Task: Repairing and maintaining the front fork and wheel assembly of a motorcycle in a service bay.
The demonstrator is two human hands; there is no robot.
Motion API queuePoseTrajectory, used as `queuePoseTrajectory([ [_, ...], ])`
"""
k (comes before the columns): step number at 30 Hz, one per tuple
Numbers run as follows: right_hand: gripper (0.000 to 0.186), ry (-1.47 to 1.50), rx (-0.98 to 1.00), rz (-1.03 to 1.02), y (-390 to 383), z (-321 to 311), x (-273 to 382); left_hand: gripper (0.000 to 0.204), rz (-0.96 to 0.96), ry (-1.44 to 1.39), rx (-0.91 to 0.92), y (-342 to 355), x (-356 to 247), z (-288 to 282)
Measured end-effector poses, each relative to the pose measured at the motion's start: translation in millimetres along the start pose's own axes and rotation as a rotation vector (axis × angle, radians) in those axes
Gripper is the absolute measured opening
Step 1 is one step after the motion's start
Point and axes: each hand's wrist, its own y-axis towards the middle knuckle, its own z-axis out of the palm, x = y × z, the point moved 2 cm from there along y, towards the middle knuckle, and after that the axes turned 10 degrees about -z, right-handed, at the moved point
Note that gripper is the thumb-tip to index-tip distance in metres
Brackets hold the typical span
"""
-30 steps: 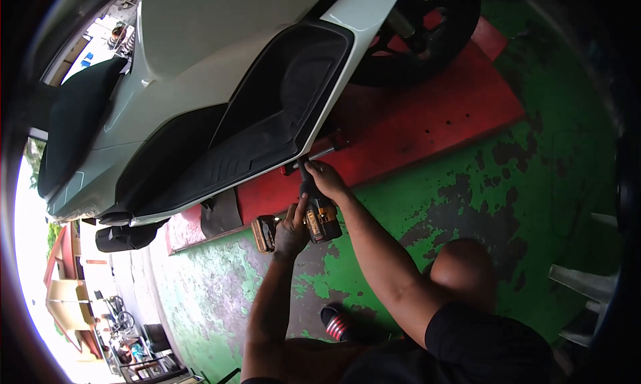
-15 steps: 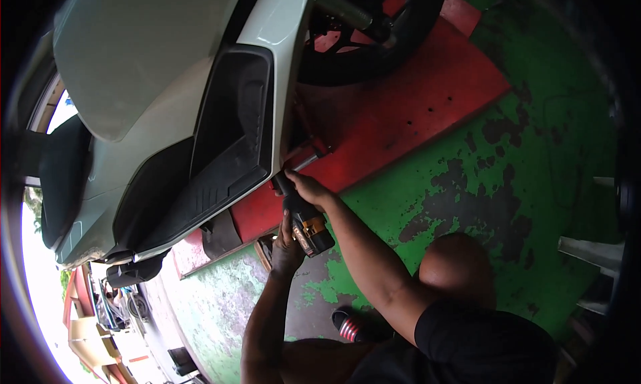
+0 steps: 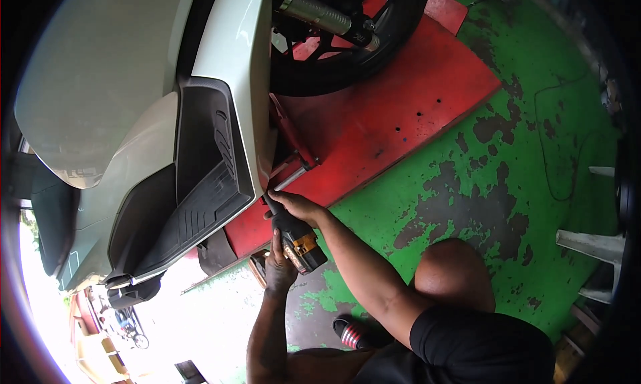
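A black-and-yellow cordless power tool points up at the lower edge of a white scooter's body panel, beside the black footboard. My left hand is closed round the tool's grip, with its battery end partly behind that hand. My right hand is closed on the tool's nose and extension, right under the panel's edge, where the tip is hidden. A metal bar on the red lift lies just beyond my fingers.
The red lift platform carries the scooter, whose wheel and fork show at the top. Green peeling floor has a thin hose or cable on it. Pale metal legs stand at right. My knee is beside my right arm.
The view has shifted toward the scooter's wheel, so more wheel and fork show. The hands and tool appear slightly lower in the picture and stay at the panel edge.
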Motion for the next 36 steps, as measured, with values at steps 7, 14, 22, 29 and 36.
queuePoseTrajectory([
  [7,0.049,-0.036,0.011,-0.086,1,6,1,0.092,-0.060,0.021,0.123,7,3,-15],
  [14,0.053,-0.155,0.034,-0.099,5,-2,3,0.092,0.000,-0.072,0.081,4,8,-4],
  [22,0.038,-0.057,0.008,-0.087,0,17,13,0.100,0.040,-0.106,0.045,2,2,-9],
  [29,0.039,-0.089,-0.008,-0.125,-1,19,9,0.099,0.015,-0.010,0.126,4,15,-16],
  [36,0.038,-0.116,-0.013,-0.096,4,27,12,0.107,0.121,-0.083,-0.093,2,9,-9],
])
